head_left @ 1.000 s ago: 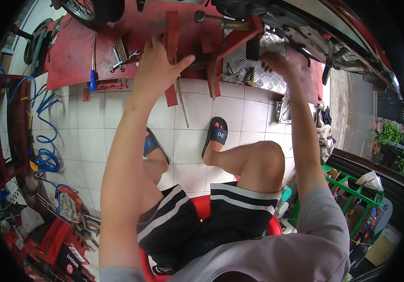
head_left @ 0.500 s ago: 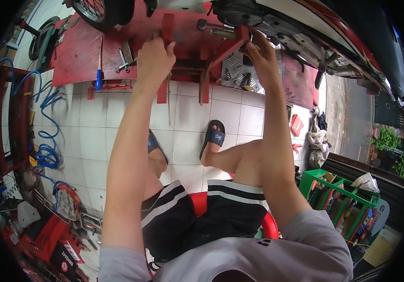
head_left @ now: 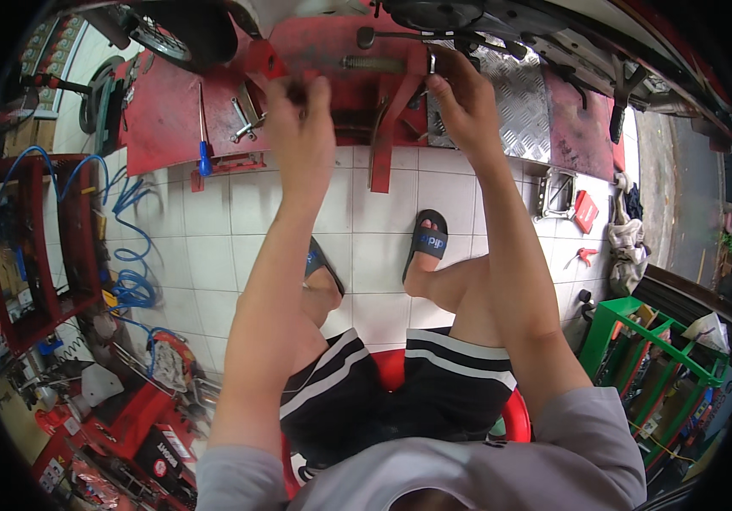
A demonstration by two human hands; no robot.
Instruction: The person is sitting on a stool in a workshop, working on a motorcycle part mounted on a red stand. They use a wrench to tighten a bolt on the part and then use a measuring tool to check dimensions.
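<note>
Over the red bench, my left hand point(head_left: 302, 128) is beside a red metal bar point(head_left: 267, 61) with a hole in it. Its fingers are blurred, and I cannot tell whether they grip anything. My right hand point(head_left: 468, 106) is closed, thumb and fingers pinching a small silver metal piece point(head_left: 432, 65) against the right side of a slanted red arm point(head_left: 397, 98). From that arm's left side a coil spring point(head_left: 374, 65) points left, on what looks like a rod. The lower end of the red arm hangs past the bench's front edge.
On the red bench point(head_left: 170, 128) lie a blue-handled screwdriver point(head_left: 205, 157), a wrench point(head_left: 242, 119) and a dark hammer-like tool point(head_left: 366, 37). A motorcycle point(head_left: 545, 25) stands behind. A blue air hose point(head_left: 132, 285) coils at left; a green tool rack point(head_left: 605, 341) stands at right.
The view has shifted. The left red bar, upright in my left hand before, now leans away from the spring's left end. My right hand stays at the right arm.
</note>
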